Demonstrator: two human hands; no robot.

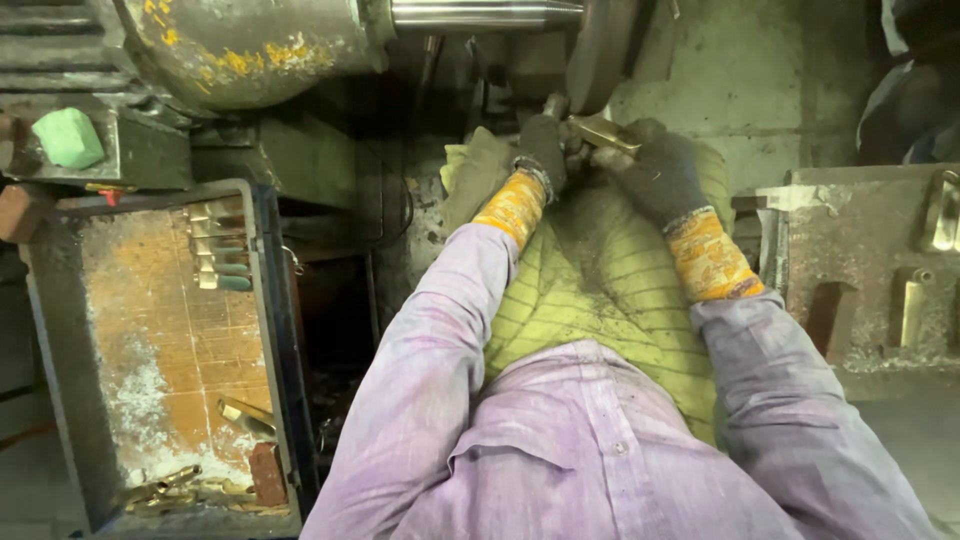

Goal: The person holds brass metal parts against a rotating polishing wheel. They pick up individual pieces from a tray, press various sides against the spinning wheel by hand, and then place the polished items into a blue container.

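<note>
Both grips are clenched on one small brass piece (pixel 603 131), held up against the rim of a dark polishing wheel (pixel 597 50) at the top of the view. The left hand (pixel 541 150), in a dark knit glove with an orange-yellow cuff, pinches the near end of the piece from the left, fingers curled tight. The right hand (pixel 660 172), gloved the same way, closes over it from the right and slightly below. Both forearms, in pale purple sleeves, run forward and converge toward the wheel, elbows bent and spread wide, wrists nearly touching the yellow-green padded cloth (pixel 590 290) across the lap. A steel shaft (pixel 485 13) runs from the motor housing (pixel 240 45) to the wheel. To the left, a metal tray (pixel 160 330) holds rows of brass parts. To the right, a dusty counter (pixel 860 250) carries more brass pieces.
</note>
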